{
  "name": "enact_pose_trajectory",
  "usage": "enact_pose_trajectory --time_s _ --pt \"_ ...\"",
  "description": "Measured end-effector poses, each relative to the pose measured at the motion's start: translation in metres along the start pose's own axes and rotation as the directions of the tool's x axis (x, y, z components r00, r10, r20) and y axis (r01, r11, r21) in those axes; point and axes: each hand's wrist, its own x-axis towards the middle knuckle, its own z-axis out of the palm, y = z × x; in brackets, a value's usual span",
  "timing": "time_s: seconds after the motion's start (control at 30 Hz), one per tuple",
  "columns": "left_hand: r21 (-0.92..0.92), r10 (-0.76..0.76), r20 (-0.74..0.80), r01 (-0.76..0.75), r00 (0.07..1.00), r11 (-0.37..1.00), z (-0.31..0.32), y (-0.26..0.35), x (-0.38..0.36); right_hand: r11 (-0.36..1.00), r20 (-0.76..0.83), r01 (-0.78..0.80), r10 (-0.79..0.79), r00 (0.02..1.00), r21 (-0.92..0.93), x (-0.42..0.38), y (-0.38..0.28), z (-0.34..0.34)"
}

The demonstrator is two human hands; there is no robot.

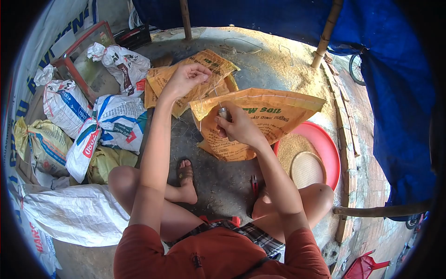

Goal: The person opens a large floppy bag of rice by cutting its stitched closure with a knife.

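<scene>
An orange printed bag (265, 118) with green lettering hangs in front of me, with a stitched seam along its top edge. At its upper left corner my right hand (234, 123) is closed round a small metal tool (224, 113) with a thin shaft pointing up. My left hand (188, 79) is raised above that corner, its fingers pinched together near a thin strand; what they hold is too small to make out. Behind it more orange bags (197, 69) lie on the floor.
Tied white sacks (118, 121) are piled at the left. A red tray (332, 156) of grain with a round sieve (308, 169) stands at the right. Red-handled pliers (254, 185) lie on the floor. A blue tarp (395, 93) and bamboo poles (326, 35) border the area.
</scene>
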Motion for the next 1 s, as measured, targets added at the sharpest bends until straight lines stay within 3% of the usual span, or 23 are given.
enact_pose_trajectory --time_s 0.07,0.3,0.37,0.6,1.0 --pt "0.140 -0.023 0.049 0.016 0.999 0.990 -0.001 -0.001 0.000 0.999 0.006 -0.009 0.009 1.000 0.033 -0.001 -0.001 -0.001" --pt "0.080 0.015 0.054 -0.019 0.998 0.997 -0.010 0.020 -0.009 0.995 0.018 -0.045 0.044 0.999 0.085 -0.003 -0.011 0.000" --pt "0.168 0.076 0.064 -0.086 0.995 0.982 -0.012 0.028 -0.012 0.997 0.020 -0.035 0.033 0.999 0.073 -0.002 -0.009 0.000" --pt "0.242 0.017 0.110 -0.044 0.994 0.969 -0.009 0.048 -0.020 0.996 0.023 -0.022 0.020 1.000 0.089 -0.003 -0.008 -0.001" --pt "0.245 0.126 -0.003 -0.121 0.992 0.962 0.010 0.044 -0.010 1.000 0.002 -0.006 0.006 1.000 0.008 -0.003 -0.004 -0.002"
